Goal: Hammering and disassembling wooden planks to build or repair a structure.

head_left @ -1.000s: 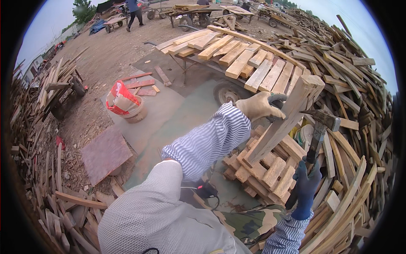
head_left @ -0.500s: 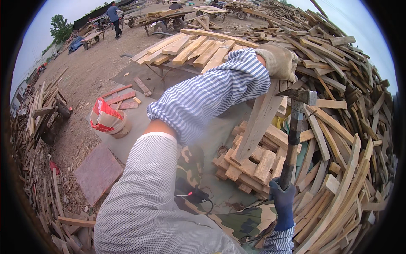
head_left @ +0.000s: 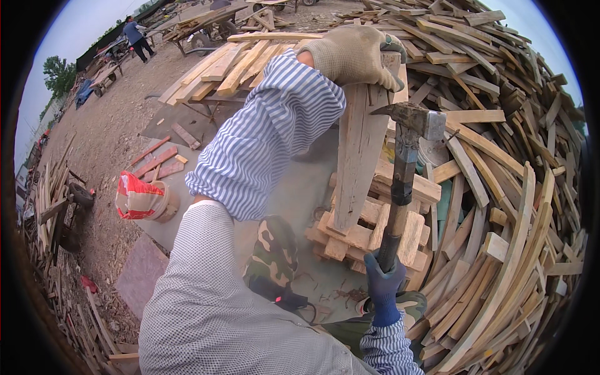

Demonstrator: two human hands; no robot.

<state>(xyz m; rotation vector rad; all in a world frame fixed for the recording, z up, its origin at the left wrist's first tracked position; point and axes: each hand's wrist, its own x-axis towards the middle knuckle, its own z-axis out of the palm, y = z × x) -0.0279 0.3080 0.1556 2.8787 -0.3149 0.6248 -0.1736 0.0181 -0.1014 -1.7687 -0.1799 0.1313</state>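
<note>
My left hand (head_left: 357, 56), in a beige knit glove, reaches far forward and grips the top end of a pale wooden board (head_left: 359, 150). That board stands steeply tilted, its lower end on a stack of short wooden blocks (head_left: 409, 237). A thin dark nail seems to stick out near its top. In a dark blue glove, my right hand (head_left: 384, 280) is closed round the handle of a claw hammer (head_left: 402, 172). The hammer is held upright, its metal head just right of the board and below my left hand; its claw points toward the board.
A heap of loose timber (head_left: 500, 156) rises along the right side. Planks lie on a low stand (head_left: 237, 65) ahead. On the left are a bucket with a red and white bag (head_left: 147, 197), a reddish panel (head_left: 142, 275) and more scrap wood (head_left: 56, 212). A person (head_left: 135, 39) stands far off.
My view has shifted, so the surroundings sit differently. The board stands more upright, still in my left hand. The hammer stays in my right hand beside the board.
</note>
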